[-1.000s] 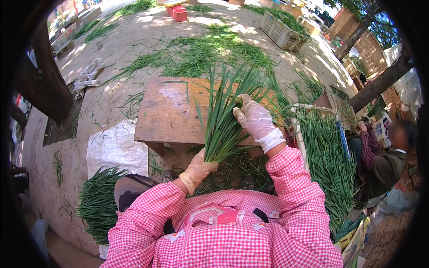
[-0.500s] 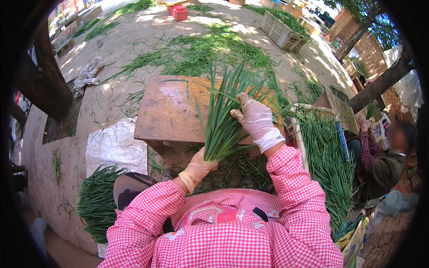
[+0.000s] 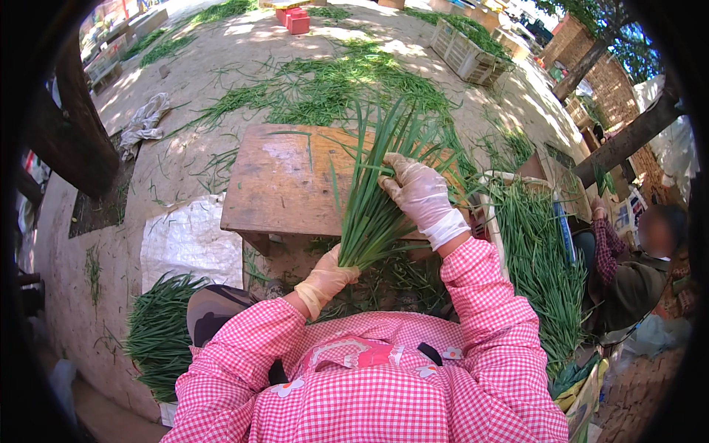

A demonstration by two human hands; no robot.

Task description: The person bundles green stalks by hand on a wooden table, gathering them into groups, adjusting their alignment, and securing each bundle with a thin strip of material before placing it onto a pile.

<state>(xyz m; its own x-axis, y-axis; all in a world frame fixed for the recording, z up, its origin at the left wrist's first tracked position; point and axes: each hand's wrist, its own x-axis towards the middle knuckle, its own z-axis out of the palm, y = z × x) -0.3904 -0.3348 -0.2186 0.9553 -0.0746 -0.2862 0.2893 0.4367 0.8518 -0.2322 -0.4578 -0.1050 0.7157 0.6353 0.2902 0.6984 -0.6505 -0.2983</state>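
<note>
My left hand [image 3: 326,279], in a thin pale glove, is closed round the lower end of a bunch of garlic chives [image 3: 367,214]. The long green leaves fan upward and away from me over the near part of a worn wooden table [image 3: 269,184]. At the upper right side of the bunch, my gloved right hand [image 3: 421,190] has its thumb and fingers curled on some of the leaves. Its fingertips are partly lost among the greens.
At right stands a crate heaped with chives [image 3: 535,258], beside a seated person [image 3: 628,273] holding some greens. A chive pile [image 3: 162,332] lies at left near a white sack [image 3: 193,236]. Loose leaves [image 3: 332,88] litter the ground past the table; a tree trunk [image 3: 77,133] rises at left.
My right hand has shifted slightly left along the leaves, and the leaf tips have moved a little. My left hand keeps its grip. At right, the person's hand and greens have moved slightly.
</note>
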